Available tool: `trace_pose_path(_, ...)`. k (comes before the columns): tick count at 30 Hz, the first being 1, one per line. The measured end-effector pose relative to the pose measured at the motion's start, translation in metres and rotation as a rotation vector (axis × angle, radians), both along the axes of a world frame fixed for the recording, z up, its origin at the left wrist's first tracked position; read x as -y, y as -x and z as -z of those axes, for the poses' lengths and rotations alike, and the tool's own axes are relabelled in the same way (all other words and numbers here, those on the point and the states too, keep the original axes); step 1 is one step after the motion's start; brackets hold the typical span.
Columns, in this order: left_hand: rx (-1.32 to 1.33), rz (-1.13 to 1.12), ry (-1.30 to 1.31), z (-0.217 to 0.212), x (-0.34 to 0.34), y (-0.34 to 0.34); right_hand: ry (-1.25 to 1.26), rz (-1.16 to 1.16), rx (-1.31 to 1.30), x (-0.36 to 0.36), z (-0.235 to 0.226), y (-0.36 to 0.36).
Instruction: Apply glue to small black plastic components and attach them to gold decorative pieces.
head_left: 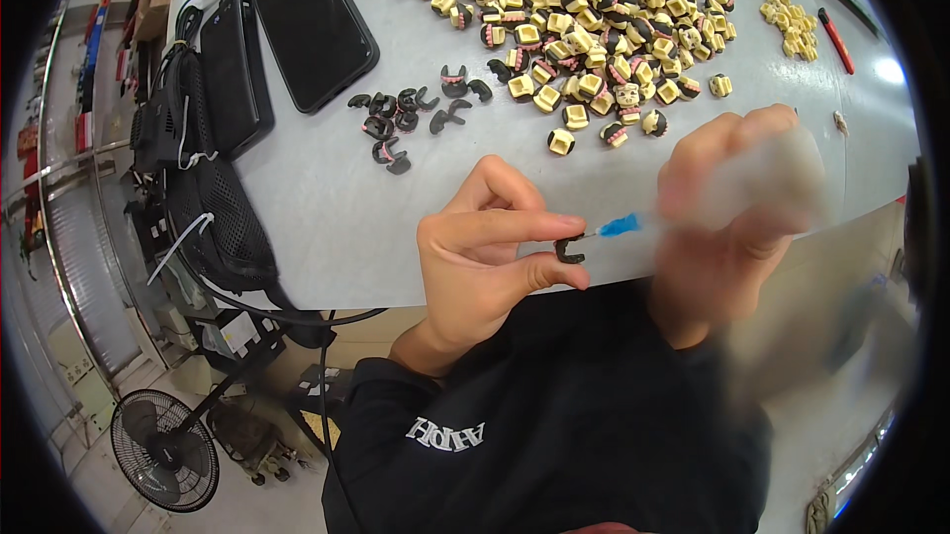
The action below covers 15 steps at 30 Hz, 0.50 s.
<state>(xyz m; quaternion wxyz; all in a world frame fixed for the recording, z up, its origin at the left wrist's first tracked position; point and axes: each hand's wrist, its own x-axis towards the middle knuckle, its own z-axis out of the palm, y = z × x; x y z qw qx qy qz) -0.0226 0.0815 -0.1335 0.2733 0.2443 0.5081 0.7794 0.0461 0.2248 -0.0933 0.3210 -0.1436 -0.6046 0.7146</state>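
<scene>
Between thumb and index finger, my left hand (485,247) pinches a small black curved piece (566,253), shaped like a little horseshoe. My right hand (708,207) is wrapped round a whitish squeeze bottle (777,178), blurred in the picture. From the bottle runs a blue needle tip (620,225), whose thin metal end meets or nearly meets the upper end of the black piece. Both hands are above the near edge of the table. Beyond my left hand lies a loose group of similar black pieces (406,113), some with pink edging.
A large heap of small cream, black and pink figure heads (594,29) covers the far table (327,227). To its right are small cream parts (789,24) and a red pen (836,41). A phone (315,27) and a black box (235,74) lie left. A fan (165,450) stands lower left.
</scene>
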Motion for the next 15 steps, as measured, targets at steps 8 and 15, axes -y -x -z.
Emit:
trace_pose_path(8,0.040,-0.019,0.026,-0.0035,-0.0020,-0.0005,-0.004,-0.004,-0.022,-0.0032,-0.0001,0.0009)
trace_pose_path(15,0.061,-0.024,-0.047,-0.0034,0.0001,0.0010,0.031,0.192,-0.197,-0.0034,0.0085,0.0029)
